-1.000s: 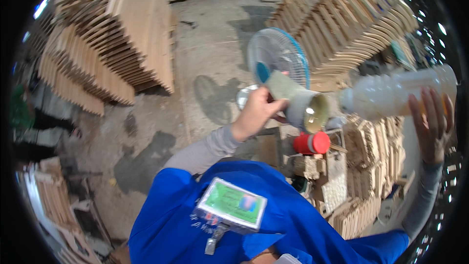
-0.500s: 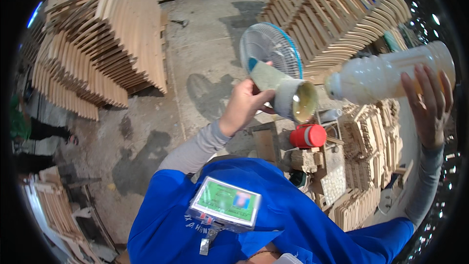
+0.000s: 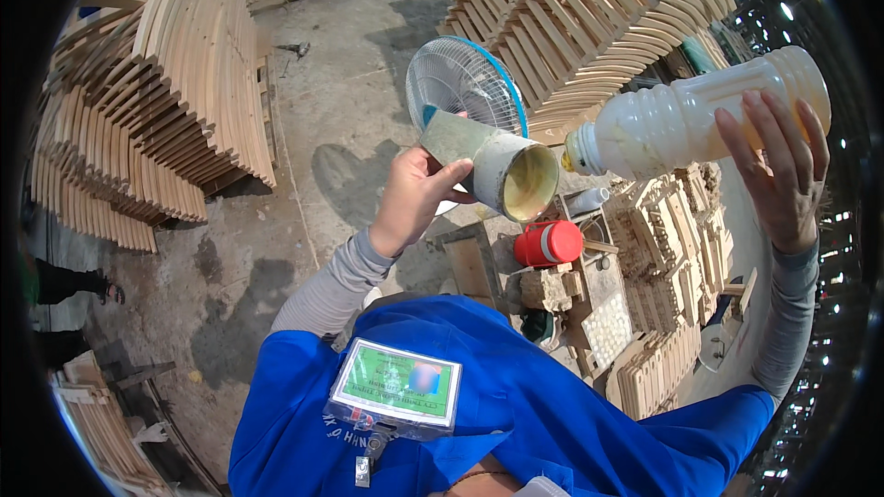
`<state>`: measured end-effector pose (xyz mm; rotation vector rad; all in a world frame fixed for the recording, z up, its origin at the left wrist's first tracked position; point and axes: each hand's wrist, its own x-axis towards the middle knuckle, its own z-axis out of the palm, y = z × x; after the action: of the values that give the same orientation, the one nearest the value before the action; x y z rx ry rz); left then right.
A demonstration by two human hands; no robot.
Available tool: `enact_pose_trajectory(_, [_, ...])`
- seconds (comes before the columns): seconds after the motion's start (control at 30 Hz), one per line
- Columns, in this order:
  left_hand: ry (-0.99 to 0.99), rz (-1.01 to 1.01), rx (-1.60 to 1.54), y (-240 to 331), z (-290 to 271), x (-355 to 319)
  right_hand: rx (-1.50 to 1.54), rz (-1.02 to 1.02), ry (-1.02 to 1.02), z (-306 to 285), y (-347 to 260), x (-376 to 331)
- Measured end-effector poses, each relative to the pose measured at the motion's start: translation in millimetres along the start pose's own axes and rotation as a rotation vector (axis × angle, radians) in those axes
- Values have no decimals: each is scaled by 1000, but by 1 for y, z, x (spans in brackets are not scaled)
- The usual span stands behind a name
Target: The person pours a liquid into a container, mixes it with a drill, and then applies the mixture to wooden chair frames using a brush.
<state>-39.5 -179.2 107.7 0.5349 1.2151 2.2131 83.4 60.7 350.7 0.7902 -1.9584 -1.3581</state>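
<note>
The 2 hands are both holding things. The left hand (image 3: 419, 201) pinches a grey-green cylindrical container (image 3: 486, 162), its yellowish open mouth turned right. The right hand (image 3: 783, 161), fingers spread, supports a translucent ribbed plastic bottle (image 3: 681, 121), tipped with its neck left, just beside the container's rim. A blue-rimmed fan (image 3: 465, 83) stands on the far side; a red jug (image 3: 551, 244) sits nearer.

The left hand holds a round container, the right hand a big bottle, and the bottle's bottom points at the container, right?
No: in the head view, the big bottle points its neck, not its bottom, at the round container. The left hand holds the container, the right hand the bottle.
</note>
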Motion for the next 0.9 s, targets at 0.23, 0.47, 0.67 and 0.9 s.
enact_pose_trajectory(0.23, [23,-2,-68,-5,-8,-2,4,-9,45,-3,5,1])
enact_pose_trajectory(0.47, [59,16,-77,-2,-7,-5,37,14,45,-1,5,-4])
enact_pose_trajectory(0.67, [65,6,-76,-1,-3,-6,39,37,21,-8,5,-10])
enact_pose_trajectory(0.9, [68,20,-104,-1,3,-8,150,156,-66,-9,-13,-26])
